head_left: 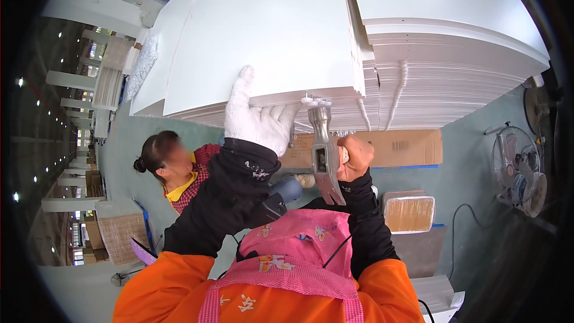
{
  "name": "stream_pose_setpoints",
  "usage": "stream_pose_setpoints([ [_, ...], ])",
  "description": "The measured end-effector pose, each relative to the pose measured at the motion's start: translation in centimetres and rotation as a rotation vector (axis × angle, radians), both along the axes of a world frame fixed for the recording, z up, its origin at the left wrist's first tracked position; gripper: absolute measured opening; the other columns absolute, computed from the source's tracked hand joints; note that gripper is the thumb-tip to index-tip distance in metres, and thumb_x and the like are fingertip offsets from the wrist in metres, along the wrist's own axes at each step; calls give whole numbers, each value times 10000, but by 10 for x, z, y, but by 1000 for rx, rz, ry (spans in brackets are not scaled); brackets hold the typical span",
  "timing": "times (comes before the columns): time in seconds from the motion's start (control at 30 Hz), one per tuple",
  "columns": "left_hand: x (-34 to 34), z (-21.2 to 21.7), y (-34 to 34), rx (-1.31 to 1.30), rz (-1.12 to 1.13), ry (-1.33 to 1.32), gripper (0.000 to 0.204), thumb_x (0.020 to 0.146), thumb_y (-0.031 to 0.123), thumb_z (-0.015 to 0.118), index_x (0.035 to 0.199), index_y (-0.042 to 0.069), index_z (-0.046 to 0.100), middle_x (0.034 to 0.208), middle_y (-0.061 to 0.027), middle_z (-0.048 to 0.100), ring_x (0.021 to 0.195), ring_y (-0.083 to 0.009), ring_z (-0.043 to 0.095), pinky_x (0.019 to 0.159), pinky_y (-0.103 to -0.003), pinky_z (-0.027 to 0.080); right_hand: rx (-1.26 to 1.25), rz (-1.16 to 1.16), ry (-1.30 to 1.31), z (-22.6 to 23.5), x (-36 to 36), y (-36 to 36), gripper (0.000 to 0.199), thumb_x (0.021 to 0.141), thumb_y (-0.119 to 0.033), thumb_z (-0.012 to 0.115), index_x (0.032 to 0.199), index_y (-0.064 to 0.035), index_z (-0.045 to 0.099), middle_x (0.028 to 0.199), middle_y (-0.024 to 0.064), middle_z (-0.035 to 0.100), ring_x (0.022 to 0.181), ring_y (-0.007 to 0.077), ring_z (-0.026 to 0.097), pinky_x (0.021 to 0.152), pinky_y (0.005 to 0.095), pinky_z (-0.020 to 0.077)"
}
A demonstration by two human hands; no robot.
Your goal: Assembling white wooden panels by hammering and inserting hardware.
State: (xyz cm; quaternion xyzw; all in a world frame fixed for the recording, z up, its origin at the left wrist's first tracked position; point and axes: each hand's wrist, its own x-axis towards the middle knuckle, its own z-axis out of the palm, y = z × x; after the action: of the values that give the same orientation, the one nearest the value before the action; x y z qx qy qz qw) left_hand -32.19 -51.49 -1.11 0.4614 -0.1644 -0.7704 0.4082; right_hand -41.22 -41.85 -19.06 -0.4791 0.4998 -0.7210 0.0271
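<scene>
Holding a hammer (pixel 323 142) tight with the right hand (pixel 357 154), by little white bits (pixel 317 101). Touching a white board (pixel 269 33) with the left hand (pixel 257 121); can't quite tell whether pinching.

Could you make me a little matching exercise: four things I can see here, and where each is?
1. white-gloved left hand
2. silver metal claw hammer
3. round wire-caged fan
4. clear bag of small white pieces

A. near the picture's right edge
B. in the bare right hand
C. upper left of the picture
D. at the front edge of a flat white panel

Pairs: 1-D, 2-B, 3-A, 4-C
</scene>
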Motion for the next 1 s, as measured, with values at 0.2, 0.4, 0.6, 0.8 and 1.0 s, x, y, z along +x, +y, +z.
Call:
stream_pose_setpoints([
  [0.2,-2,-2,-4,22,38,23,650,770,409,659,1207,-12,429,1194,-153,477,1081,-275,512,920,-373,458,9,-17,-9,2,0,-1,614,769,-608,545,655,-6,501,506,91,385,408,266,440,399,345,323],
  [0.4,-1,-2,-2,7,20,35,644,773,412,654,1209,-6,430,1203,-152,472,1102,-280,496,955,-381,426,-26,16,68,10,3,19,603,750,-613,560,656,-20,504,514,81,379,421,255,446,401,344,323],
  [0.6,0,-5,-2,-66,-11,-4,720,744,407,685,1241,-22,389,1247,-172,434,1121,-285,480,967,-393,412,-25,10,-9,15,3,6,610,765,-613,541,644,-19,482,529,107,405,439,289,457,416,354,343],
  [0.8,-1,-6,-2,-26,9,-8,660,775,432,643,1227,3,423,1231,-158,459,1129,-280,480,1000,-387,370,29,1,-8,11,2,-1,586,759,-583,567,652,-11,495,529,92,408,435,268,455,414,344,336],
  [1.0,-3,-2,-2,1,45,-32,681,763,440,653,1232,8,413,1232,-162,453,1146,-278,466,988,-383,388,-54,-6,68,20,3,15,512,707,-515,636,654,-22,504,536,83,403,435,256,455,412,324,328],
])
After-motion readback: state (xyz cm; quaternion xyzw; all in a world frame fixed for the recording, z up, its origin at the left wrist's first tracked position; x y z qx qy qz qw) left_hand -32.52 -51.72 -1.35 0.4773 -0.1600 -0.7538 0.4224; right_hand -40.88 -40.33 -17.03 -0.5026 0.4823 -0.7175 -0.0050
